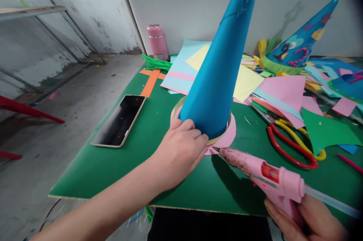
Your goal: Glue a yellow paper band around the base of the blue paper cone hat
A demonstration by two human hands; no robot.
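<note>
A tall blue paper cone hat (215,70) stands on the green table, leaning slightly right. Around its foot run a pale yellow paper band (219,139) and a pink paper ring (231,131). My left hand (184,148) is closed at the near side of the base, with its fingers curled over the rim; the fingertips are partly hidden. In my right hand (309,214) is a pink hot glue gun (272,180) with a clear glue stick (331,199) in its back. The nozzle tip points left, at the pink ring just right of my left hand.
A phone (120,120) lies on the left of the table (136,173). Behind are a pink bottle (157,42), green pipe cleaners (155,62) and orange strips (151,82). To the right lie red-handled scissors (292,150), paper scraps (286,89) and a decorated cone hat (300,44).
</note>
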